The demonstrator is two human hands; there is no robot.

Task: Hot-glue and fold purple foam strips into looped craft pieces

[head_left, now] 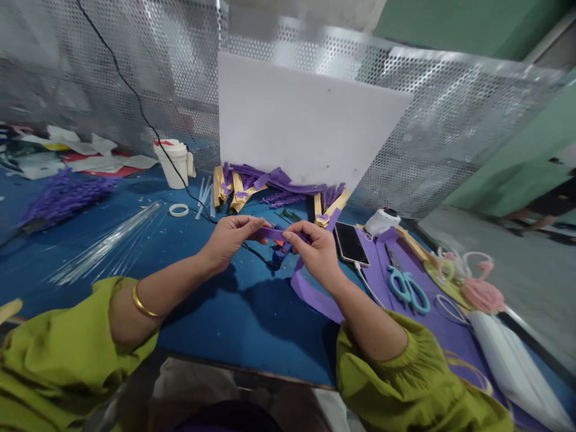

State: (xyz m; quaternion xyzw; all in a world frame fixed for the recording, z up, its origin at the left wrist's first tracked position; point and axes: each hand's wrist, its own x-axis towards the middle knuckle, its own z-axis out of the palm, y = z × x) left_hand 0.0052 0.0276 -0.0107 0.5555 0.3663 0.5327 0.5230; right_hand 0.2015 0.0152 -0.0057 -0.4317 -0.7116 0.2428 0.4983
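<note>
We hold a purple foam strip (273,233) between both hands above the blue table (234,318). Our left hand (231,237) pinches its left end, thumb over curled fingers; our right hand (315,249) pinches the right end, fingers closed tight on it. Both grips are narrow, w/ the strip stretched flat between the fingertips. The rest of the strip drops behind the right hand and loops down beside the wrist — how far it runs we can't tell, the forearm covers it.

Just beyond the fingertips, partly hidden by the strip, sits a blue tool w/ an orange part (279,251); looks like a glue gun, but too little shows to be sure. A black cable (135,96) runs from it up the perforated metal wall.

Right of the right hand lies a phone (351,243), screen up, and past it teal scissors (407,289) on a purple sheet (432,324). Pink and white rings farther right are blurred.

Containers: a white cup (173,163) stands well beyond the left hand's fingers — contents not visible, its rim smeared red. Near it lies a white tape ring (179,210).

Beyond both hands a pile of purple and tan offcuts (270,186) leans at the foot of a white board (306,126). Clear sticks (108,243) lie left of the left hand.
</note>
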